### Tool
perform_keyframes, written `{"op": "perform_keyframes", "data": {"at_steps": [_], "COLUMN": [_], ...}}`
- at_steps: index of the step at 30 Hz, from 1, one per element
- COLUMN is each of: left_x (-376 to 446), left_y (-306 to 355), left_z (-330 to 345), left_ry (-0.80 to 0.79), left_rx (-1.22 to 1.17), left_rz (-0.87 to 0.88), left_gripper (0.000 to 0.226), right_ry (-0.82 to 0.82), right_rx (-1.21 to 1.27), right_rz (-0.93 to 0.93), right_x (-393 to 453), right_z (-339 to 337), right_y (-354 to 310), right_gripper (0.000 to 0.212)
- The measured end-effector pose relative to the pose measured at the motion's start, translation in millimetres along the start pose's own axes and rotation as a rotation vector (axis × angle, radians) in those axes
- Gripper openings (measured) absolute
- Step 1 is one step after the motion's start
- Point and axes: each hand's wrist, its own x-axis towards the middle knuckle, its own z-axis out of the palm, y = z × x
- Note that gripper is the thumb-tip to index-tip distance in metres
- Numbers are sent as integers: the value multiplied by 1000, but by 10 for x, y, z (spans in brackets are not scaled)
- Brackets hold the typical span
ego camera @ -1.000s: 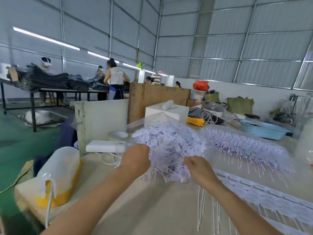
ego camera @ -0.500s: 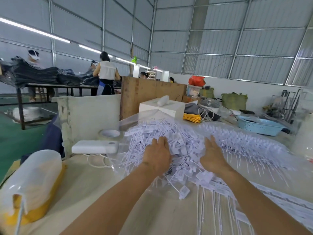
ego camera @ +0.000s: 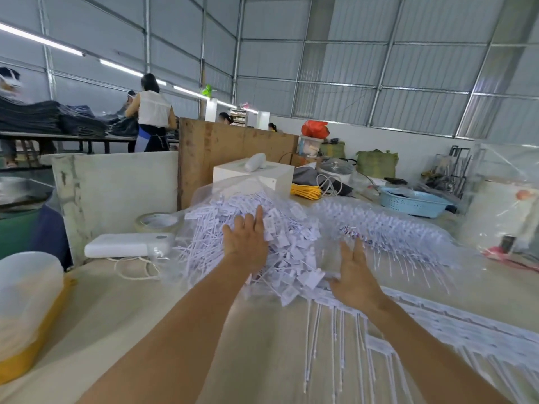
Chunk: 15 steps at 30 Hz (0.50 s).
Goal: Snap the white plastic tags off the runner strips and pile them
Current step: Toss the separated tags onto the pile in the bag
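A loose heap of white plastic tags [ego camera: 291,237] lies on clear plastic film in the middle of the table. My left hand [ego camera: 246,243] rests flat on the heap's left side with fingers straight. My right hand [ego camera: 354,275] hovers at the heap's right edge, fingers spread and straight, holding nothing. Runner strips [ego camera: 455,330] with tags still attached lie in a row along the right of the table, their thin stems pointing toward me. A second mass of tagged strips [ego camera: 388,225] sits under clear film behind my right hand.
A white power bank [ego camera: 128,244] with its cable and a tape roll [ego camera: 157,221] lie left of the heap. A white and yellow container [ego camera: 26,310] stands at the left edge. A blue basket [ego camera: 414,201], white box [ego camera: 253,173] and boards stand behind.
A second ago both hands held a bunch of tags above the table. They set it down on the heap; now the left hand lies flat and the right has drawn off to the right.
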Motion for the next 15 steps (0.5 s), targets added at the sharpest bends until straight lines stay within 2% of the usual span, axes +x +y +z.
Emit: {"op": "perform_keyframes", "data": {"at_steps": [3,5,8,10,12,13,15], "left_x": [24,-38,-169,-264,-347,-385,-436], "left_y": [-36,24,148,165,136,110,42], "left_z": [-52,-66,-59,-49,-17,3,47], "left_ry": [-14,-24,-21,-7,9,13,7], "left_rx": [18,48,8,7,38,41,11], "left_rz": [-36,-18,-12,-2,36,61,128], "left_gripper": [76,79,86,90,90,88,83], "right_ry": [-119,-123,30,158,185,172,160], "right_rx": [-145,-153,-169,-283,-444,-515,-589], "right_rz": [-26,-26,-58,-228,-410,-430,-342], "right_x": [-120,-188,-252,-259,-250,-248,-235], "right_z": [7,13,-4,-5,40,75,128], "right_y": [105,93,-15,-92,-197,-255,-332], "right_gripper": [64,60,63,61,55,51,45]}}
